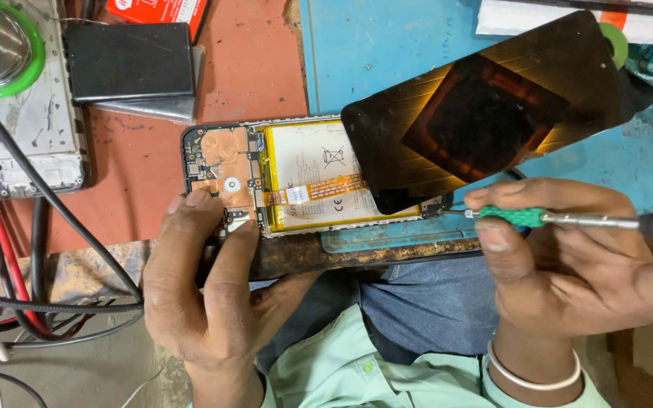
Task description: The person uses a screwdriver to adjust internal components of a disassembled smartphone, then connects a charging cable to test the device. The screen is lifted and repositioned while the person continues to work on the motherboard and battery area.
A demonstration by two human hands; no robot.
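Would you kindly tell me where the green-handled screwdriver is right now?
In the head view, the green-handled screwdriver lies in the right hand, lower right, its tip at the right end of the opened phone, below the lifted black screen panel.

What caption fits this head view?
Left hand steadies an opened phone while right hand works a green-handled screwdriver at its end.

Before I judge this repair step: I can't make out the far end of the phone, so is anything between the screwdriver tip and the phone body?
Nothing visible. The screwdriver tip sits at the opened phone's corner; the detached black screen panel overlaps that end just above the tip.
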